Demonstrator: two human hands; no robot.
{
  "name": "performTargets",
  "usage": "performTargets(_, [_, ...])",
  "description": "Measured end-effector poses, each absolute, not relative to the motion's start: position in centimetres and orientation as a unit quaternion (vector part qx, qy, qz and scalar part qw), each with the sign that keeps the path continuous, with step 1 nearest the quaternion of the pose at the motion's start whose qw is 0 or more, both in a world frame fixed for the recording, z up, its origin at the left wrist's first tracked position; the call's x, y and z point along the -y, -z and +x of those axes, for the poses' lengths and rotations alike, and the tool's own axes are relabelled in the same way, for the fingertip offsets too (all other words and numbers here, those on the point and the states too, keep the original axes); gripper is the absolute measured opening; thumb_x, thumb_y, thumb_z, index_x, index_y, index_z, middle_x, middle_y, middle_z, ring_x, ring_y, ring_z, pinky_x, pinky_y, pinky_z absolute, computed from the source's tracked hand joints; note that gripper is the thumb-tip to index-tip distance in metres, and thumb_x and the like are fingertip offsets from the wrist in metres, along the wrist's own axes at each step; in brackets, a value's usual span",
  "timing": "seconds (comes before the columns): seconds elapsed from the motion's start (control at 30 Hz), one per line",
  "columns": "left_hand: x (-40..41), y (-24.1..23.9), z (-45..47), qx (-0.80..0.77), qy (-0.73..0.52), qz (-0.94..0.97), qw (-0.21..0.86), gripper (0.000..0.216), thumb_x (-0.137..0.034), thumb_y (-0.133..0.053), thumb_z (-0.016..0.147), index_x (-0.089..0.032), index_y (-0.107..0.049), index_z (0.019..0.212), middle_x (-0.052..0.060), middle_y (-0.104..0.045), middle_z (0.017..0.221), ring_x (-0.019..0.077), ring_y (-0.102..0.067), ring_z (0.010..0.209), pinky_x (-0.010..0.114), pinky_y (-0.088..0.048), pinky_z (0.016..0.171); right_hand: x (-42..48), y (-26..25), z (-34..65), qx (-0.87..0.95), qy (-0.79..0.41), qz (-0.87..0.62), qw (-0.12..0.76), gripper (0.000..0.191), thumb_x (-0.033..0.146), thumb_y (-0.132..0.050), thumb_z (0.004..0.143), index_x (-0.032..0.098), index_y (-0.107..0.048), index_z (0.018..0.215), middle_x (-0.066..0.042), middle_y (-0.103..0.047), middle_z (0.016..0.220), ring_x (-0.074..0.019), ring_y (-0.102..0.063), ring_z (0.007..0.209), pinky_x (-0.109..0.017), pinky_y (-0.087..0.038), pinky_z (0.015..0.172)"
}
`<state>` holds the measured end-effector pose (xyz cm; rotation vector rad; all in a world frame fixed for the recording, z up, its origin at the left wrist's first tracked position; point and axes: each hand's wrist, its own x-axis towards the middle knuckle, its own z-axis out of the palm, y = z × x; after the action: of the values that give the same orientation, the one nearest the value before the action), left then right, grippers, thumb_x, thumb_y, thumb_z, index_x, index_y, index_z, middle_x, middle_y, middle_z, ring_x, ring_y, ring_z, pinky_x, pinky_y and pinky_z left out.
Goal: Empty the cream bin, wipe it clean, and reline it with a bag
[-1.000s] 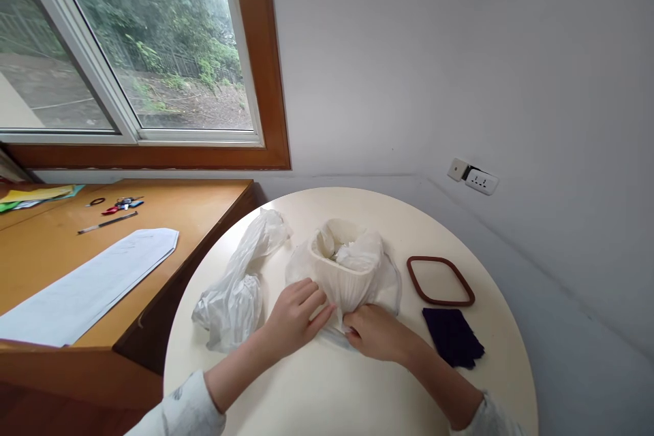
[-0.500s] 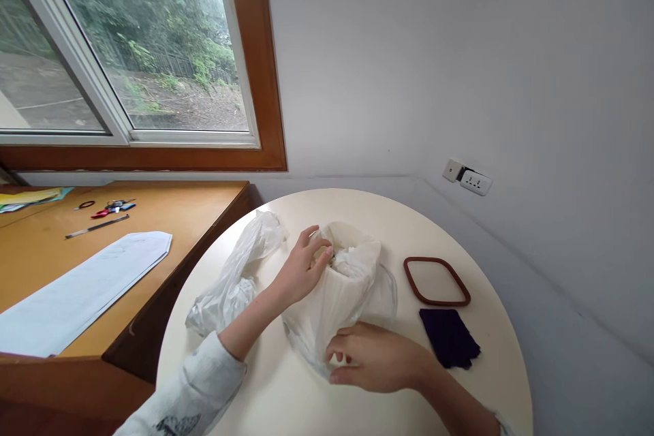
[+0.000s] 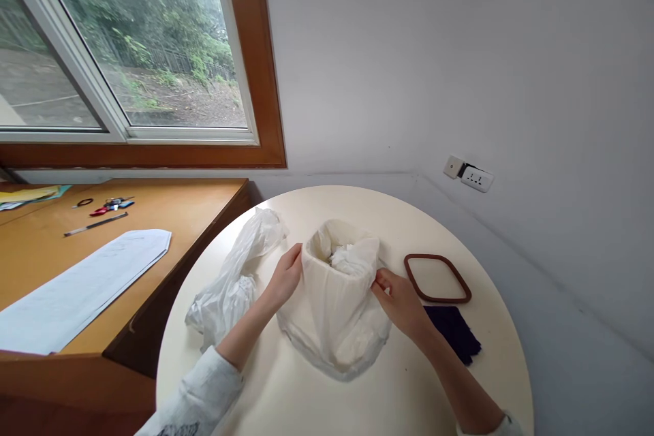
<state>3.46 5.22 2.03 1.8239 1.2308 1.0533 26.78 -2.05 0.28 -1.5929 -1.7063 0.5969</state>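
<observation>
Both hands are closed on the mouth of a cream cloth bag [image 3: 334, 313]. The left hand [image 3: 283, 279] is pinched on the rim at nine o'clock. The right hand [image 3: 398, 293] is pinched on the rim at three o'clock, with the fabric gathered between thumb and fingers.

The bag is seen near the middle of the round table [image 3: 357, 395], slumped towards six o'clock with its mouth drawn apart. Crumpled white stuffing [image 3: 350, 259] is visible inside the opening; its material cannot be told.

Step judged to be in hand: the mouth is being spread so that the inside is exposed.

Next move, as judged: the cloth is limp, so an even pull from both sides would be called for. If one hand were freed to go inside, the rim would need to be held up by the other.

Around the bag:
- A crumpled plastic bag [image 3: 235, 279] lies at nine o'clock, just beside the left hand.
- A brown frame [image 3: 438, 300] lies flat at two o'clock.
- A dark cloth [image 3: 454, 330] lies at four o'clock, near the right wrist.

A wooden desk [image 3: 51, 245] with a paper sheet [image 3: 82, 286] and a pen [image 3: 95, 223] is noted well apart at nine o'clock.
</observation>
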Motion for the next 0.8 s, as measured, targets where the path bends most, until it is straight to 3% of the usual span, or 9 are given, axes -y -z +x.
performTargets(0.2, [-4.9, -1.2, 3.1, -0.483, -0.378, 0.72, 0.325, 0.017, -0.028, -0.042, 0.079, -0.019, -0.048, 0.066, -0.004, -0.045, 0.052, 0.0131, -0.044, 0.054, 0.027, -0.041, 0.055, 1.3, 0.7, 27.4, 0.685, -0.104, -0.68, 0.241, 0.017, 0.021, -0.041, 0.084, 0.021, -0.049, 0.069, 0.002, -0.057, 0.058, -0.0137, -0.053, 0.054, -0.023, -0.027, 0.048])
performTargets(0.6, [-4.6, -0.5, 1.0, -0.519, -0.319, 0.762, 0.221, 0.029, -0.036, -0.032, 0.086, -0.021, -0.024, 0.061, -0.006, -0.024, 0.053, 0.0102, -0.025, 0.049, 0.023, -0.024, 0.046, -0.1, 2.4, 28.9, 0.684, -0.001, -0.72, 0.12, 0.016, 0.019, -0.039, 0.087, 0.02, -0.047, 0.074, -0.001, -0.058, 0.059, -0.0151, -0.056, 0.053, -0.024, -0.021, 0.047])
performTargets(0.8, [-4.5, -0.3, 0.9, -0.512, -0.284, 0.78, 0.22, 0.031, -0.037, -0.03, 0.087, -0.021, -0.029, 0.061, -0.005, -0.032, 0.052, 0.011, -0.031, 0.049, 0.024, -0.028, 0.047, -1.1, 2.7, 29.1, 0.672, 0.003, -0.73, 0.126, 0.015, 0.019, -0.038, 0.087, 0.019, -0.049, 0.078, -0.004, -0.062, 0.064, -0.0165, -0.058, 0.057, -0.025, -0.022, 0.049])
